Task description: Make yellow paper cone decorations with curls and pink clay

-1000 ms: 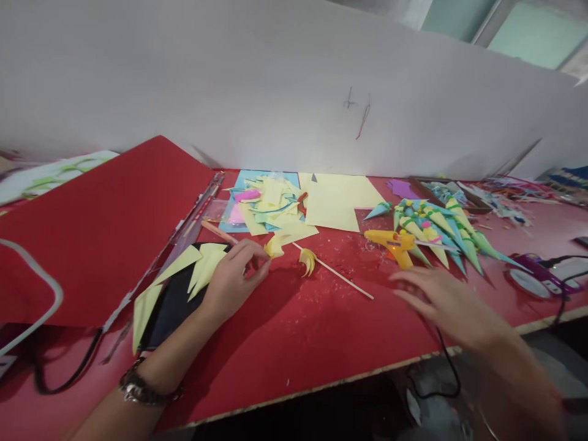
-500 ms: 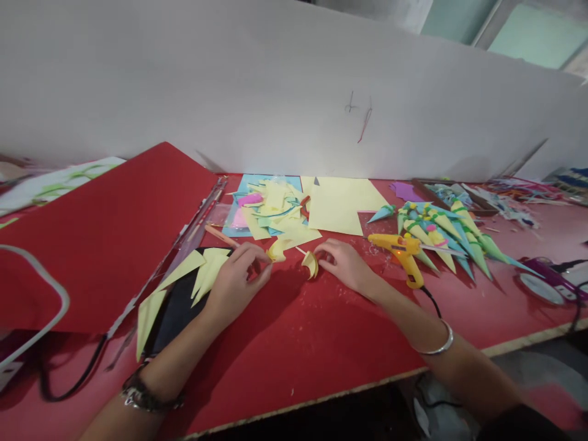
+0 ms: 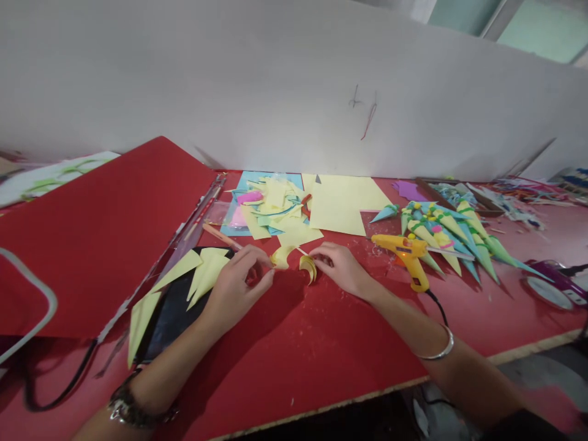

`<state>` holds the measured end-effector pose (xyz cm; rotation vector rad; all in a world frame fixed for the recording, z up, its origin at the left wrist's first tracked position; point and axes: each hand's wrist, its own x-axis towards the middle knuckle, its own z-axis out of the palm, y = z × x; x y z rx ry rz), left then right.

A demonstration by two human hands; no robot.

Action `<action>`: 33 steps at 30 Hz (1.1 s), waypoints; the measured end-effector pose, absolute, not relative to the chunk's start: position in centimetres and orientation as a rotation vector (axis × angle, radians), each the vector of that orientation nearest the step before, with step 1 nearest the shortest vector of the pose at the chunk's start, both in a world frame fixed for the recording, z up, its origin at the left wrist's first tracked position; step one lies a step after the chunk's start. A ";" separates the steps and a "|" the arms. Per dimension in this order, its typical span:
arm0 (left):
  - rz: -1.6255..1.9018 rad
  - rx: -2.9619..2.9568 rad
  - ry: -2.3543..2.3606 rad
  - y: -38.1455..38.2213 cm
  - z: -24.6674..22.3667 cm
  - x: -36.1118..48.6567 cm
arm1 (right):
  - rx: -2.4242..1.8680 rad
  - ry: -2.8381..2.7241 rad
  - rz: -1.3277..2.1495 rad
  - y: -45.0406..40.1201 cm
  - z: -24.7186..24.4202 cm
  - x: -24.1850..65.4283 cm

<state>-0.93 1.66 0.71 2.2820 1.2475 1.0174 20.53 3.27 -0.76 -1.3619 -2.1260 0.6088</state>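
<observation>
Red tabletop (image 3: 294, 343), stick mostly hidden.

Pale wall (image 3: 257, 92) stands behind the red tabletop (image 3: 294, 343); greenish window pane (image 3: 542, 30) at far right.

The head view looks from above the near side of the red table (image 3: 294, 343), forward and down across it (from fairly close up), with the wall (image 3: 229, 86) behind it.
</observation>
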 end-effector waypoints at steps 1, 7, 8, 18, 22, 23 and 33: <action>1.008 2.285 1.244 1.7 0.7 -0.9 | -1.363 -2.127 0.611 3.4 -0.8 20.5; 0.944 2.286 1.229 1.7 0.5 -1.1 | -1.350 -2.051 0.625 3.6 -1.4 20.2; 0.933 2.288 1.214 1.7 0.5 -1.1 | -1.346 -2.024 0.630 3.5 -1.4 20.3; 0.890 2.286 1.186 1.3 0.8 -0.8 | -1.274 -1.859 0.639 1.8 -0.7 20.9; 0.912 2.236 1.337 1.5 0.5 -1.1 | -1.274 -1.861 0.634 1.8 -0.5 21.0; 0.896 2.255 1.333 1.6 0.4 -1.1 | -1.267 -1.871 0.621 1.8 -0.4 21.1; 0.709 2.411 1.162 1.3 0.1 -0.6 | -1.205 -2.055 0.642 1.0 -0.7 20.4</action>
